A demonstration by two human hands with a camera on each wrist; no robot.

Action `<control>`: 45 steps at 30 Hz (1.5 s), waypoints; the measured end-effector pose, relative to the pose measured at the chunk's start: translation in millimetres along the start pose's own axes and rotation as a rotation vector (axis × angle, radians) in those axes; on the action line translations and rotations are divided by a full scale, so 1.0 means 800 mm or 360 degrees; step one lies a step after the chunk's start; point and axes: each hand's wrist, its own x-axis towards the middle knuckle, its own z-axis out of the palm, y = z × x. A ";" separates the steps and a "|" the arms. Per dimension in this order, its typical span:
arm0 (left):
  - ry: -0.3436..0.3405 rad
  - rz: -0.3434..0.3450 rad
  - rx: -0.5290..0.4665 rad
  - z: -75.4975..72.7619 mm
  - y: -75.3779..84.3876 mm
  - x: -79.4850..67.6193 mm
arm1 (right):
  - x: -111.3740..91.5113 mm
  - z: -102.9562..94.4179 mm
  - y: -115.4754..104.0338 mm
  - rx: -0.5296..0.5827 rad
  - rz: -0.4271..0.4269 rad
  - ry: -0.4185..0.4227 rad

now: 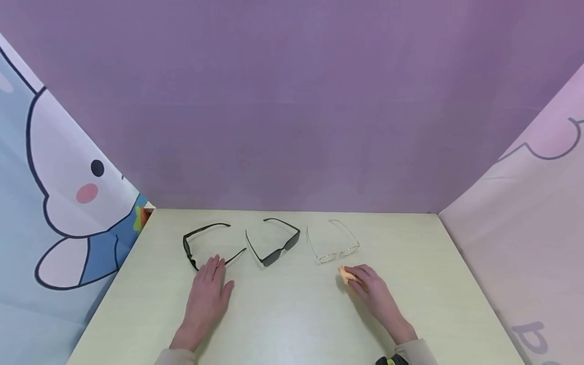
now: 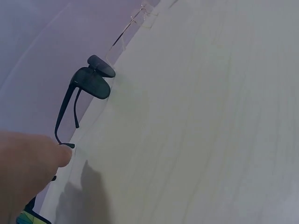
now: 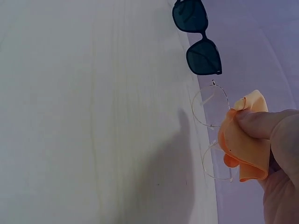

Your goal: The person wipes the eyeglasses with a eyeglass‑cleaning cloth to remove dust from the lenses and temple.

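My left hand (image 1: 209, 291) reaches over the near side of the leftmost black-framed glasses (image 1: 186, 245), its fingers extended and covering part of the frame. Whether the fingertips touch it I cannot tell. Black sunglasses (image 1: 272, 257) lie with temples unfolded to the right of that hand; the left wrist view shows their dark lenses (image 2: 93, 85) beyond my thumb. An orange cloth (image 3: 245, 140) is pinched between the thumb and fingers of my right hand (image 1: 373, 293). Just beyond the cloth lie thin-rimmed clear glasses (image 1: 328, 258), partly hidden behind it in the right wrist view.
The pale tabletop (image 1: 283, 324) meets a purple backdrop (image 1: 292, 126) at its far edge. A printed cartoon curtain (image 1: 68, 203) hangs on the left, a pinkish one (image 1: 524, 228) on the right. The three glasses stand in a row toward the back.
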 end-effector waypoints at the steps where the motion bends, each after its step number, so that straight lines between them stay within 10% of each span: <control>1: 0.0016 0.0012 0.0019 0.000 -0.001 0.001 | 0.000 0.000 0.000 0.0002 -0.0004 0.0000; 12: 0.0167 0.0153 0.0316 -0.004 -0.009 0.012 | -0.003 0.002 -0.001 0.0004 -0.0049 0.0017; 37: -0.0197 0.0224 0.0588 -0.040 -0.026 0.034 | -0.010 0.005 0.001 -0.0004 -0.0149 0.0037; 45: 0.0066 0.0125 0.0364 -0.052 -0.016 0.036 | -0.008 0.003 -0.003 0.0012 -0.0180 0.0031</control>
